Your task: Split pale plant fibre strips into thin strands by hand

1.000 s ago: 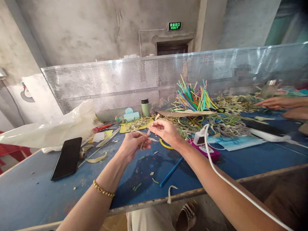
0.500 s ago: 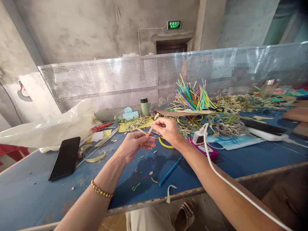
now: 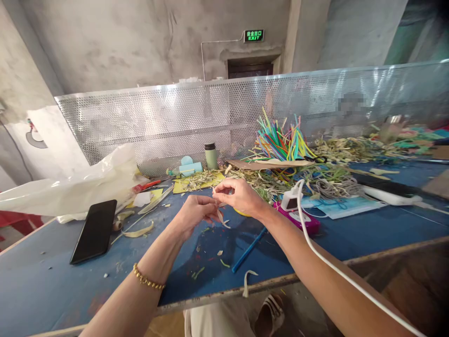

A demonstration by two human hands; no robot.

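Note:
My left hand (image 3: 192, 214) is closed, thumb and fingers pinched on a pale strip of dried leaf (image 3: 222, 219). Its end hangs below my fingers over the blue tabletop. Touching it from the right, my right hand (image 3: 241, 194) is bent in a pinch on the same strip, close to the left fingertips. Part of the strip is hidden between the fingers. Beneath my right wrist lies a yellow ring-shaped piece, mostly covered. A blue stick (image 3: 249, 250) and a loose pale strip (image 3: 246, 283) lie nearer the table's front edge.
A black phone (image 3: 94, 230) and a plastic bag (image 3: 101, 180) lie left. Behind my hands are a green bottle (image 3: 211, 157), colourful stems (image 3: 282, 140) and dried plant scraps (image 3: 196, 180). A white cable (image 3: 317, 255) crosses my right forearm near a magenta box (image 3: 308, 223).
My hands have drawn closer together; the right one moved slightly left and down. The strip, earlier stretched crossed between them, now hangs down. At the far right, another person's arm has shifted.

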